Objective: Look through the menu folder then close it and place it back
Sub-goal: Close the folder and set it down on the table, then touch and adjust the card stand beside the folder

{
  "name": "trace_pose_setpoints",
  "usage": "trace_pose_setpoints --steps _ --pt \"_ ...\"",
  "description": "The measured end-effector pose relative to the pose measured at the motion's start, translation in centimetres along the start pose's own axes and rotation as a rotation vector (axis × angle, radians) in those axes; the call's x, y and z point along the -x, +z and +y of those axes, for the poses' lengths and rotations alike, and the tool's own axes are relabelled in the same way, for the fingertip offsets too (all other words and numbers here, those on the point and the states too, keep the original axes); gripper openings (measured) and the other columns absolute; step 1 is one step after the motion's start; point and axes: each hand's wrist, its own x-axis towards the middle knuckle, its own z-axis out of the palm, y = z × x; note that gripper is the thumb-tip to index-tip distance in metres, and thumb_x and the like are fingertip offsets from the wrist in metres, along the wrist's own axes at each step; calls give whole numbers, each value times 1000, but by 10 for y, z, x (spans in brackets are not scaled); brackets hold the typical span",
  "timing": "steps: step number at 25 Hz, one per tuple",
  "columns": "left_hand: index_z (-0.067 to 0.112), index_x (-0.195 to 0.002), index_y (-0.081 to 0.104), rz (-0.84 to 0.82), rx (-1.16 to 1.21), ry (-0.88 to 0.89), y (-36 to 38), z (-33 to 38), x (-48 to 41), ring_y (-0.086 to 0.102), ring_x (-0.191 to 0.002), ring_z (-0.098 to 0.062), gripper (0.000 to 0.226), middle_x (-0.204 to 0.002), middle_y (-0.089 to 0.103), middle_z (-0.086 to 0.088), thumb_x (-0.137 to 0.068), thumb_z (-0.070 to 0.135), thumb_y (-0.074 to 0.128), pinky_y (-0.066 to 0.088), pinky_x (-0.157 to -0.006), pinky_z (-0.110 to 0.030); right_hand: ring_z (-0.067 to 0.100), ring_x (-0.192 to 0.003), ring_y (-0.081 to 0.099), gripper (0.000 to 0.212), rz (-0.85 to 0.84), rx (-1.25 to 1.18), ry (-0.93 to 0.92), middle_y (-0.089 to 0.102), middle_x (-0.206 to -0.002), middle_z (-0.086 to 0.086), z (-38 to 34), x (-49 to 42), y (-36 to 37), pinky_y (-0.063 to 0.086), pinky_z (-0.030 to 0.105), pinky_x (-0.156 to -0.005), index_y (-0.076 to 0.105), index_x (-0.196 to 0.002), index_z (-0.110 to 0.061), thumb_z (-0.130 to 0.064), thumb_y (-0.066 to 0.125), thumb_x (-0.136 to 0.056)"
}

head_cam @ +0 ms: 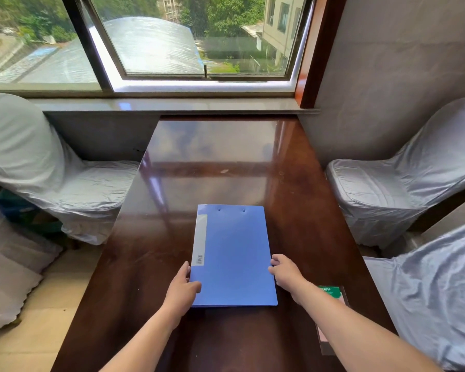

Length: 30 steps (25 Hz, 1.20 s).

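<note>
A blue menu folder [232, 253] lies closed and flat on the dark glossy table [218, 157], spine with a grey label strip on its left side. My left hand [183, 288] grips its lower left corner, thumb on top of the cover. My right hand [286, 273] holds the right edge, fingertips curled at the edge. Both forearms reach in from the bottom of the head view.
A green and pink booklet [330, 294] lies on the table partly under my right forearm. Chairs in grey covers stand at the left [51, 178] and right [403, 189]. A window sill [172, 104] runs along the table's far end.
</note>
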Motion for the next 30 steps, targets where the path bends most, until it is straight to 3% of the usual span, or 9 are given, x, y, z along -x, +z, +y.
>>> trace_pose_setpoints --steps 1,3,7,11,15,19,22,25,30 --pt "70 -86 57 0 -3 15 0 -3 -2 62 -78 19 78 -92 68 35 -71 -6 51 48 -64 -18 23 -127 56 40 -4 9 -3 54 -148 4 1 1 0 48 39 -96 52 -135 -11 -1 46 -97" --pt "74 -72 53 -7 6 23 -1 -5 -3 59 -74 24 76 -80 65 47 -68 -2 50 47 -64 -20 17 -115 57 41 -4 36 -6 55 -146 3 5 3 -2 48 36 -92 53 -135 -12 -1 45 -97" --pt "82 -76 46 -62 -44 46 -1 -11 8 60 -82 22 78 -86 58 55 -67 5 50 48 -56 -13 22 -132 53 50 13 91 -18 52 -151 5 17 7 -7 47 40 -106 46 -145 -11 -2 47 -96" --pt "79 -83 49 -102 -86 61 1 -13 20 61 -85 19 75 -93 59 53 -70 5 51 49 -61 -16 24 -130 56 49 47 121 -45 57 -146 5 26 14 -8 51 44 -103 54 -138 -11 2 45 -92" --pt "68 -83 50 -93 -135 65 3 -13 31 62 -84 18 67 -85 59 54 -75 2 52 49 -58 -13 24 -128 56 52 47 109 -47 58 -145 4 34 20 -9 51 45 -103 55 -137 -14 4 44 -89" --pt "72 -87 52 -98 -188 88 4 -18 41 65 -87 11 70 -93 65 44 -75 4 50 52 -62 -15 23 -129 56 54 45 132 -50 58 -145 3 44 30 -11 52 45 -102 54 -138 -16 4 45 -89" --pt "48 -113 58 -69 -238 101 8 -24 49 64 -94 -2 59 -104 67 26 -77 2 52 56 -78 -29 22 -130 55 52 54 157 -64 59 -144 1 53 39 -12 52 44 -102 56 -137 -19 -3 52 -88" --pt "23 -131 56 -34 -326 159 12 -31 53 53 -104 -7 57 -120 54 17 -80 -1 56 45 -87 -27 22 -131 55 51 64 173 -69 59 -144 0 58 46 -12 53 45 -102 56 -137 -21 -5 53 -89" --pt "19 -134 55 -31 -395 204 14 -35 59 49 -110 -9 57 -129 51 11 -81 0 56 44 -95 -28 23 -131 55 50 59 212 -78 60 -143 0 67 52 -15 53 47 -103 56 -138 -21 -8 55 -90"
